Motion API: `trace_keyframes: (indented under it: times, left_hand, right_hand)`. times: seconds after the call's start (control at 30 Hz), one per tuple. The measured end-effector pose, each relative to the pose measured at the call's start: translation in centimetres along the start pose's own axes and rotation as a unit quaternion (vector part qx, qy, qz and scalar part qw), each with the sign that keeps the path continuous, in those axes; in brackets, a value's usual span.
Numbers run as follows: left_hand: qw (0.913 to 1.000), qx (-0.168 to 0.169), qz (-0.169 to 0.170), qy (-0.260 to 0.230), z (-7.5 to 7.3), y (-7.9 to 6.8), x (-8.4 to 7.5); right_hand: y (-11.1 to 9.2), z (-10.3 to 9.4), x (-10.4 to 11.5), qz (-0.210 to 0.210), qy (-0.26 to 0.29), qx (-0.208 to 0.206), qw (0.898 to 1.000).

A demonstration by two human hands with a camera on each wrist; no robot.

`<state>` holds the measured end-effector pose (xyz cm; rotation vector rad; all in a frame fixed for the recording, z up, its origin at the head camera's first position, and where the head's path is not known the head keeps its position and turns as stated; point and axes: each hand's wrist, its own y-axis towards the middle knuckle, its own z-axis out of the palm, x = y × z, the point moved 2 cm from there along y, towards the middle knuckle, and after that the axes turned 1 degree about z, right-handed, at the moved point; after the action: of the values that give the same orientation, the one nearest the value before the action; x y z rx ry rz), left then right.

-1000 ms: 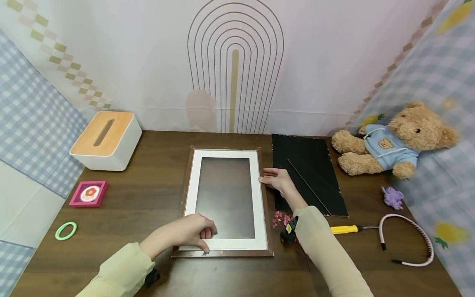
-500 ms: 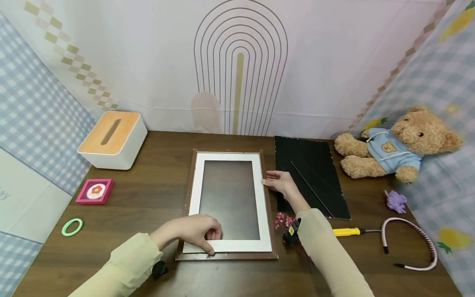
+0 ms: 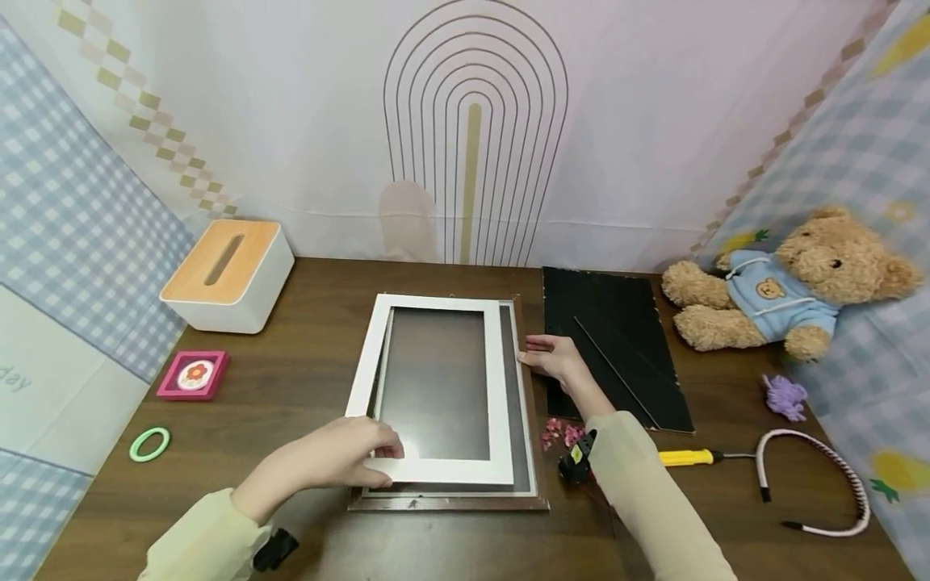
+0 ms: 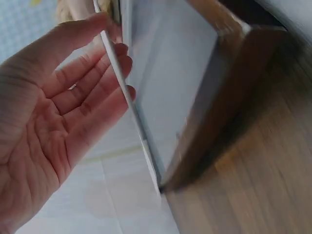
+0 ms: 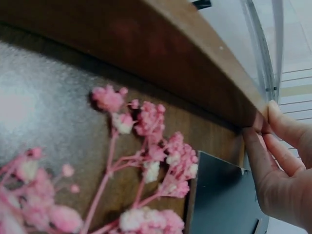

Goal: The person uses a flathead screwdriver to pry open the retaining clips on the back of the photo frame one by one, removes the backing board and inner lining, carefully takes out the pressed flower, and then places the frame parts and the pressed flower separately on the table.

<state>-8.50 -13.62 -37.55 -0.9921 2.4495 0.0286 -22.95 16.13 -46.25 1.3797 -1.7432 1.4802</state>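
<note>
My left hand (image 3: 320,460) pinches the lower left corner of a white mat board (image 3: 458,470), which is tilted up out of a brown picture frame (image 3: 472,504). In the left wrist view the thumb and fingertips hold the thin mat edge (image 4: 117,68) from both sides, above the frame's corner (image 4: 234,97). On the frame's right side, my right hand (image 3: 558,363) grips the rim, its thumb on the edge and fingers against the outer wall (image 5: 185,58). A grey clear pane shows through the mat's window.
Right of the frame lie a black backing board (image 3: 617,347) with a thin rod, pink dried flowers (image 3: 563,433), a yellow-handled screwdriver (image 3: 686,457) and a headband (image 3: 857,484). A teddy bear (image 3: 788,282) sits behind. On the left are a tissue box (image 3: 225,274), pink box (image 3: 193,375) and green ring (image 3: 149,444).
The mat board has come up out of the frame and shifted left with my left hand, baring a strip inside the frame's right and lower sides. My right hand keeps its hold.
</note>
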Motion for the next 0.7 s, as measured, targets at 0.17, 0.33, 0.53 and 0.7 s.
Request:
trace_keyframes:
  times: [0.17, 0.33, 0.53, 0.7]
  left_hand:
    - [0.9986, -0.051, -0.014, 0.002, -0.6, -2.2, 1.8]
    - [0.9963, -0.079, -0.033, -0.004, -0.4, -4.3, 4.0]
    - [0.9879, -0.136, -0.071, 0.023, -0.1, -6.3, 6.8]
    - [0.9817, -0.145, -0.114, 0.048, 0.3, -6.8, 9.2]
  right_hand:
    - [-0.2, -0.7, 0.1, -0.002, -0.009, -0.004, 1.0]
    - [-0.3, -1.2, 0.0, 0.012, -0.002, -0.006, 1.0]
    - [-0.5, -1.5, 0.0, 0.013, -0.004, -0.003, 1.0]
    - [-0.7, -1.6, -0.2, 0.012, -0.005, -0.002, 1.0]
